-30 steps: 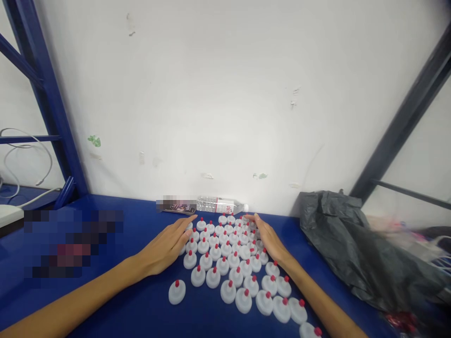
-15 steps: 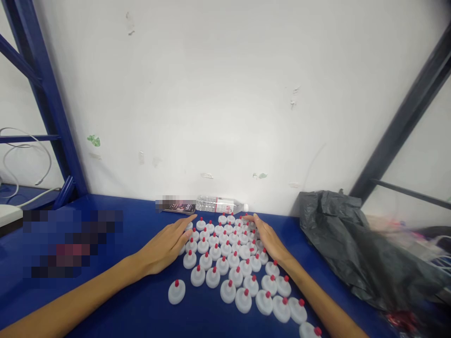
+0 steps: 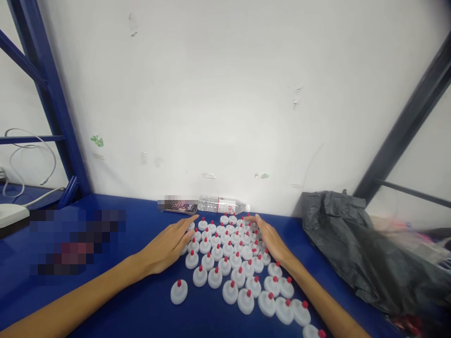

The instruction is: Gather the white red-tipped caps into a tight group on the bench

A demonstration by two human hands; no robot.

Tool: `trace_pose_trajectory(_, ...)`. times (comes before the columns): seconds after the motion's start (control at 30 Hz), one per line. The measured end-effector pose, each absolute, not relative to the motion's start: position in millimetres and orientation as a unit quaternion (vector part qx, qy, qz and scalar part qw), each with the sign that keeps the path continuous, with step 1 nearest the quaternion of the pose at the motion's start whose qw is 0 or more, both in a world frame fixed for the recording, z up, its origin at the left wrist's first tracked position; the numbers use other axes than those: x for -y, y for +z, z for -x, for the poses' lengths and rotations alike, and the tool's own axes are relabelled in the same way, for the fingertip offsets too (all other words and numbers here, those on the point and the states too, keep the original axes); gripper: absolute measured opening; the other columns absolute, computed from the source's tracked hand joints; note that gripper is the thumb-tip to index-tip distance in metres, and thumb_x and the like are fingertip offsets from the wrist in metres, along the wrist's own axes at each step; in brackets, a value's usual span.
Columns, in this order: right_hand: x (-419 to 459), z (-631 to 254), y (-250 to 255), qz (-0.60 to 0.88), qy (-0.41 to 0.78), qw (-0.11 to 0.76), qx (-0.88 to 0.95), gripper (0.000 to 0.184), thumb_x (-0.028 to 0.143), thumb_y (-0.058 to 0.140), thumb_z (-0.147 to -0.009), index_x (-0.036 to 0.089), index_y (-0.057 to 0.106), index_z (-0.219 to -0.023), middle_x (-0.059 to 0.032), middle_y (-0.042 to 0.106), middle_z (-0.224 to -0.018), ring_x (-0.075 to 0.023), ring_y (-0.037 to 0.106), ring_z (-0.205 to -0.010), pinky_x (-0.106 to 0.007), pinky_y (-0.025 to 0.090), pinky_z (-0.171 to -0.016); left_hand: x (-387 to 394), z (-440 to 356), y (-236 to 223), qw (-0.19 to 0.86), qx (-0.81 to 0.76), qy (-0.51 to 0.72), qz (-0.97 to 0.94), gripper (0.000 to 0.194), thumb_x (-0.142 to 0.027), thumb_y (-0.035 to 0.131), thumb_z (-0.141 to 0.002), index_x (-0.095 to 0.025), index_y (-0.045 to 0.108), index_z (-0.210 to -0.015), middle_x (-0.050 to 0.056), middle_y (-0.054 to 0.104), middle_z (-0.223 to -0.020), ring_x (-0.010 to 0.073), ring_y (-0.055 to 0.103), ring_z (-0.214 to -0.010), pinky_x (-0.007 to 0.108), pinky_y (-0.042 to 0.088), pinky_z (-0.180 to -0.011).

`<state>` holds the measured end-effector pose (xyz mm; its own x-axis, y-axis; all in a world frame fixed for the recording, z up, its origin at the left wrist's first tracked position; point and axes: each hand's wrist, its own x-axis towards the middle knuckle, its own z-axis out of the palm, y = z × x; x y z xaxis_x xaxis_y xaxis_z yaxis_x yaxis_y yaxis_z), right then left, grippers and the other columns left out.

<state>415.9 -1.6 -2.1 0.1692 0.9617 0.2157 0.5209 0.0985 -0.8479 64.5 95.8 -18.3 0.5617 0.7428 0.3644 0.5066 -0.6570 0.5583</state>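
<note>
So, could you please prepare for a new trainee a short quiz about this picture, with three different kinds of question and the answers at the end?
1. True or false: the left hand and the right hand are at opposite sides of the group of red-tipped white pieces.
2. Choose one. The clear bottle:
A. stands upright
B. lies on its side
C. stands upside down
3. Fill in the word: the dark plastic bag is on the person's ____ side.

Key: 1. True. 2. B. 3. right.
</note>
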Motion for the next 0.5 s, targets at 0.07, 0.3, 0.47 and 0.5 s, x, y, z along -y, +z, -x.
trace_pose_trajectory(0.07,1.2,-416.0,-2.6,0.626,0.243,0.443,0.595,0.039,0.054,0.071,-0.106,0.025,0.073,-0.132,-0.0100,0.068,-0.154,-0.0341,0.060,-0.146,-0.066,0.044,-0.127,-94.5,-63.2,-14.3,0.203,-0.359,0.289,-0.864,0.053,-0.046,0.071,-0.108,-0.028,0.058,-0.155,0.012,0.062,-0.162,0.0374,0.065,-0.141,0.069,0.053,-0.120)
trace_pose_trajectory(0.3,-4.2,-422.9,-15.6,0.629,0.238,0.451,0.587,0.041,0.055,0.071,-0.105,0.025,0.073,-0.133,-0.0096,0.070,-0.152,-0.0337,0.064,-0.142,-0.064,0.048,-0.123,-90.6,-59.4,-5.5,0.206,-0.351,0.271,-0.872,0.051,-0.045,0.071,-0.108,-0.029,0.058,-0.155,0.013,0.061,-0.163,0.0370,0.064,-0.143,0.068,0.054,-0.120)
trace_pose_trajectory(0.47,-8.7,-426.9,-26.2,0.627,0.254,0.466,0.571,0.047,0.064,0.066,-0.105,0.025,0.073,-0.133,-0.0099,0.071,-0.150,-0.0343,0.064,-0.142,-0.064,0.048,-0.123,-90.2,-58.5,-6.9,0.189,-0.343,0.263,-0.882,0.048,-0.044,0.072,-0.108,-0.029,0.060,-0.152,0.012,0.062,-0.162,0.0358,0.065,-0.141,0.066,0.056,-0.118)
trace_pose_trajectory(0.5,-8.8,-426.6,-26.6,0.626,0.259,0.467,0.568,0.051,0.067,0.063,-0.106,0.025,0.073,-0.133,-0.0104,0.072,-0.149,-0.0341,0.064,-0.142,-0.064,0.048,-0.123,-90.1,-58.2,-6.9,0.186,-0.341,0.261,-0.884,0.048,-0.044,0.072,-0.108,-0.029,0.061,-0.152,0.012,0.061,-0.163,0.0358,0.065,-0.141,0.066,0.056,-0.118)
